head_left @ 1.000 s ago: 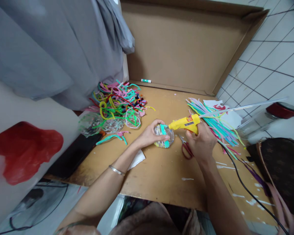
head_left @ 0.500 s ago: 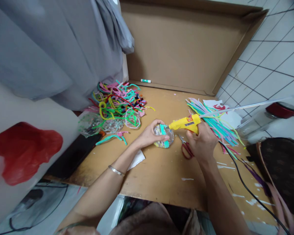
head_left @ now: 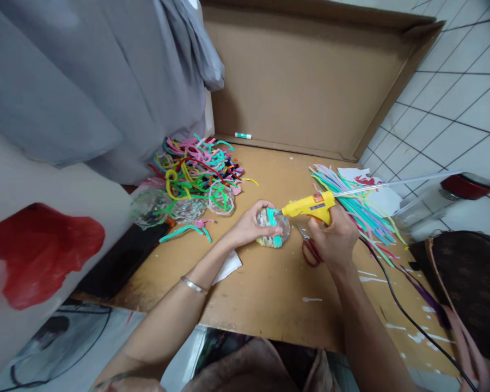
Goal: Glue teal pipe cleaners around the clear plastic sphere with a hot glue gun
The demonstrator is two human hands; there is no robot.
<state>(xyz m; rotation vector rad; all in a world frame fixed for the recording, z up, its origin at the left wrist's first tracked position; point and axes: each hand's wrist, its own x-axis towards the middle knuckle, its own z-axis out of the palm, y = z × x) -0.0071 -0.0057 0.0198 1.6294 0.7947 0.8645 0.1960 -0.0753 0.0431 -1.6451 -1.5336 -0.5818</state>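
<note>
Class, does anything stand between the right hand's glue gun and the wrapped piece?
Nothing visible: the glue gun in the right hand has its tip at the wrapped piece the left hand holds. The scissors lie apart, below.

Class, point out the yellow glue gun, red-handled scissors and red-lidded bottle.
Yellow glue gun (head_left: 308, 207), head view: middle of its body.
Red-handled scissors (head_left: 306, 239), head view: where the handles meet.
Red-lidded bottle (head_left: 434, 204), head view: clear body.

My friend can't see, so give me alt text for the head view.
A right hand points a yellow glue gun at a round, turquoise-banded piece held in the left hand. Red-handled scissors and colorful strips lie on the table.
</note>
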